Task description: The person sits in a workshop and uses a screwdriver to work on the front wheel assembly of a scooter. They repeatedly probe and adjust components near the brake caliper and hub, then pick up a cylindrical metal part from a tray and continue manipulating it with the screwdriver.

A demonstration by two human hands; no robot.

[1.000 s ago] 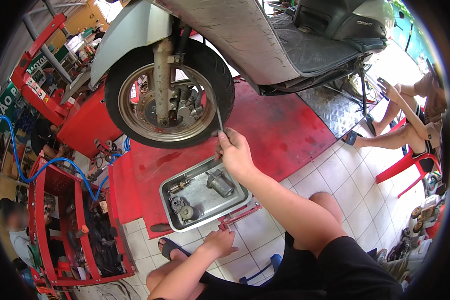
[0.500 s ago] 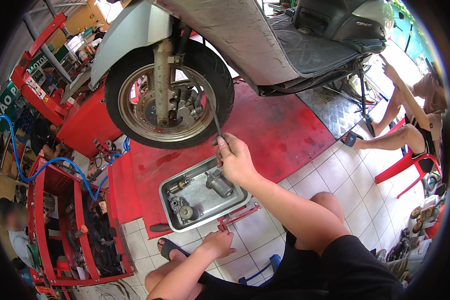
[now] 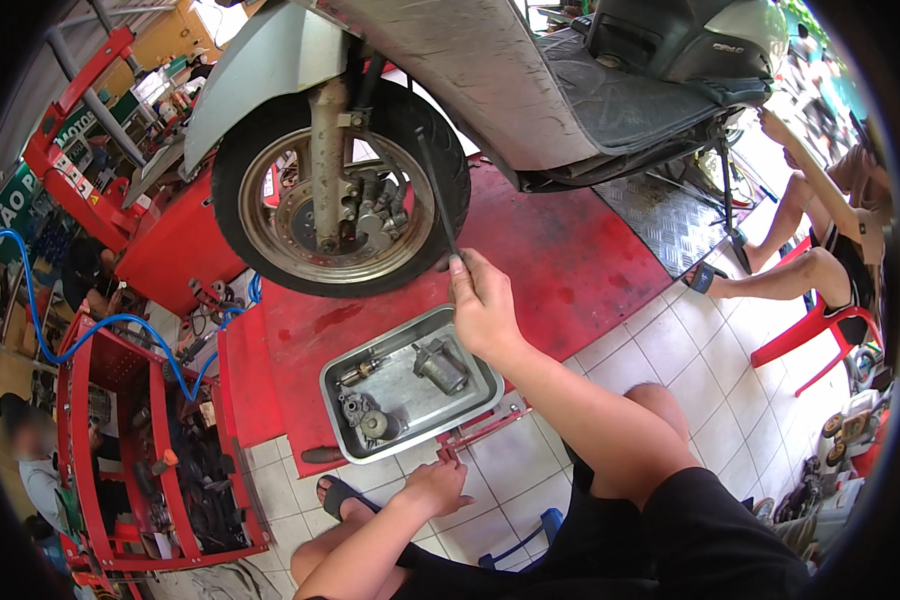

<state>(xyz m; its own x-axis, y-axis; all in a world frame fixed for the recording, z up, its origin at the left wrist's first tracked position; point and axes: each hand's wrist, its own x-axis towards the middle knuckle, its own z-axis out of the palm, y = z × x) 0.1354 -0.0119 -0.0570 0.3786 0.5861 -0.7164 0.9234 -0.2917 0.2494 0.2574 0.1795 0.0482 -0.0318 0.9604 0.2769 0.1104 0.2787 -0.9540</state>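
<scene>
The fingers point(image 3: 482, 270) of the right hand point(image 3: 486, 305) are closed around the lower end of a slender metal rod point(image 3: 437, 190). The rod projects upward from the grip, leaning slightly left, and crosses the tyre of the front wheel point(image 3: 295, 215) in the view; contact between rod and tyre cannot be determined. The brake caliper point(image 3: 380, 226) sits to the left of the rod, inside the wheel rim.

The left hand point(image 3: 435, 487) is positioned low, fingers partly curled, beside the near end of a red bar point(image 3: 483, 429); whether it grips the bar cannot be told.

A metal tray point(image 3: 415, 408) lies below and left of the right hand, at the near edge of the red platform point(image 3: 570, 270). It contains a grey cylindrical part point(image 3: 440, 367), a narrow shaft-like part point(image 3: 360, 372) and a rounded assembly point(image 3: 370, 418). The scooter point(image 3: 470, 90) stands above the platform.
</scene>
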